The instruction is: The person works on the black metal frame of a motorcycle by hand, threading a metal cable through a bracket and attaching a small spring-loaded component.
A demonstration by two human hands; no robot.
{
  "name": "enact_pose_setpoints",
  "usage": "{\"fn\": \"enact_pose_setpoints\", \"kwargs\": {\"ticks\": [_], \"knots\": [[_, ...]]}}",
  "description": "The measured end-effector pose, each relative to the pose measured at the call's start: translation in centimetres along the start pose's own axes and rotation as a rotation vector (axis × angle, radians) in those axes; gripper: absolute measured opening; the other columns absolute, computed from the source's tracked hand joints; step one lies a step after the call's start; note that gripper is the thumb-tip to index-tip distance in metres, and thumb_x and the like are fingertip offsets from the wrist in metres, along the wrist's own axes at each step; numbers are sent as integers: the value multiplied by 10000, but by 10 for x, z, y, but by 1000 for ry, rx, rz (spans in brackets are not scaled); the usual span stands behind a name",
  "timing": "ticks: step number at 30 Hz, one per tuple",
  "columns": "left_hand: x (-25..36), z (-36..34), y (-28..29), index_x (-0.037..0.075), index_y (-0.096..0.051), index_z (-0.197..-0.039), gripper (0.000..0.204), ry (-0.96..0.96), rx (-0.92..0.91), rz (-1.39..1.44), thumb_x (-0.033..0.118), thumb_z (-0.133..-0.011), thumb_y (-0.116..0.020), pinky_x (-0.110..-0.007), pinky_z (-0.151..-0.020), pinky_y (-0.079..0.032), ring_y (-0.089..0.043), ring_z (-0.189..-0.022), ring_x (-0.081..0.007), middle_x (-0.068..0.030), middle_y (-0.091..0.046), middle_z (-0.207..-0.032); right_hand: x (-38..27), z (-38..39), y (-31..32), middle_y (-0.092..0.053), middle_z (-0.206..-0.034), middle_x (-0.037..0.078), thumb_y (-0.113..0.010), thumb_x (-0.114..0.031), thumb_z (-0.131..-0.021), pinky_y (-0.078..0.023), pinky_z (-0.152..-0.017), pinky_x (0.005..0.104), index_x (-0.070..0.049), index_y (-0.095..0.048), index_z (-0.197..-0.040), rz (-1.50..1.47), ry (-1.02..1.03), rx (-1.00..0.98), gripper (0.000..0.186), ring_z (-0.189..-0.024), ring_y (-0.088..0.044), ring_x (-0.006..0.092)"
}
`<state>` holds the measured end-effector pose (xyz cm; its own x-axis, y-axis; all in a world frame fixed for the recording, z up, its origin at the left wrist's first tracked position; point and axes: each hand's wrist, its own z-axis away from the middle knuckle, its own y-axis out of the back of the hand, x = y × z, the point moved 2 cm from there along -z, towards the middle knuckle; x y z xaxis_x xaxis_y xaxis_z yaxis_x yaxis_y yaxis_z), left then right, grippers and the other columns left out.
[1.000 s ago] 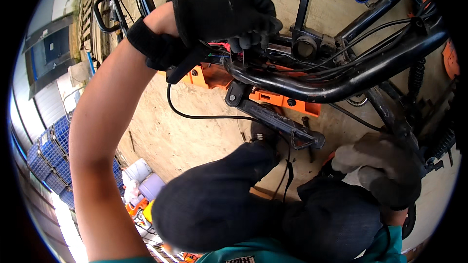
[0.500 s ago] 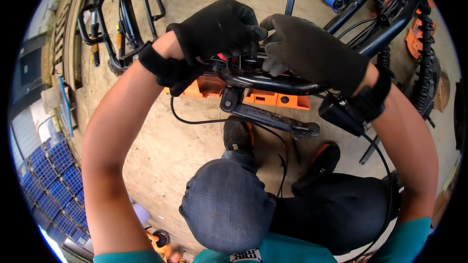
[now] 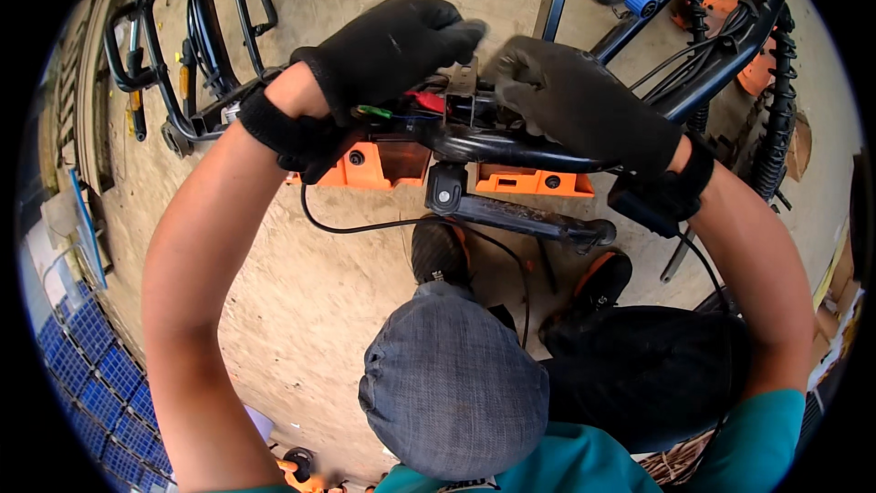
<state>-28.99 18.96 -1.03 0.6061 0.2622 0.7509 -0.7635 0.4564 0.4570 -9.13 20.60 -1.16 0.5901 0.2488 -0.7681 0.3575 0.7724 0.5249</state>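
Both of my hands wear black gloves and are over a black tubular vehicle frame (image 3: 511,148). My left hand (image 3: 397,47) is above its left part, with the fingers bent and bunched together. Whatever its fingertips hold, if anything, is hidden. Near a small upright metal bracket (image 3: 463,84), my right hand (image 3: 579,100) has curled fingers, smeared by motion. A gap separates the two hands. Red wiring (image 3: 425,100) and a green connector (image 3: 375,111) show below my left hand. Orange plastic panels (image 3: 534,181) sit under the frame tube, beside a black metal arm (image 3: 525,215).
A second black frame (image 3: 196,46) stands at the far left. To the right are a coil spring (image 3: 782,82) and a blue cap (image 3: 641,2). A black cable (image 3: 365,226) loops over the concrete floor, near my shoes (image 3: 440,251). Blue crates (image 3: 91,365) stand at lower left.
My hands have moved apart, the left one slightly leftward. The bracket and the red and green wiring between and below them now show more clearly. The view has shifted a little.
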Motion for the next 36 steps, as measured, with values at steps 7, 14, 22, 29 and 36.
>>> {"fn": "enact_pose_setpoints", "kwargs": {"ticks": [7,14,22,29,36], "knots": [[-27,27,1,7,-512,-1276,339,-132,-228,-13,94,-949,-519,-279,-871,-498,-593,-995,-132,-89,-627,-1087,-6,-17,5,-634,-734,161,-514,-147,-874,-498,-673,349,15,-615,-867,146,-35,-231,191,-641,-616,248],[-33,31,5,46,-419,-1387,477,-129,-340,182,54,-921,-524,-298,-913,-493,-579,-1050,-157,-126,-606,-1147,-8,-17,0,-652,-723,125,-504,-139,-893,-503,-543,290,37,-603,-888,-176,-200,-209,202,-571,-619,136],[-26,27,2,55,-426,-1395,497,-11,-333,200,52,-911,-540,-290,-949,-466,-533,-1112,-138,-89,-554,-1251,6,-13,-6,-630,-766,114,-522,-121,-929,-519,-558,261,66,-549,-994,-565,-262,-20,199,-618,-635,136],[-23,34,-5,8,-538,-1186,295,-91,-198,111,54,-894,-535,-282,-783,-532,-618,-869,-114,-67,-642,-974,24,-15,-18,-647,-848,164,-504,-145,-941,-493,-566,312,2,-489,-1206,245,130,70,304,-645,-625,194],[-26,30,-2,16,-571,-1100,201,-55,-310,358,45,-903,-547,-266,-751,-533,-605,-820,-78,-28,-624,-908,15,-12,-10,-635,-993,223,-556,-136,-884,-509,-775,389,11,-555,-1172,380,205,-20,323,-885,-644,328]]}}
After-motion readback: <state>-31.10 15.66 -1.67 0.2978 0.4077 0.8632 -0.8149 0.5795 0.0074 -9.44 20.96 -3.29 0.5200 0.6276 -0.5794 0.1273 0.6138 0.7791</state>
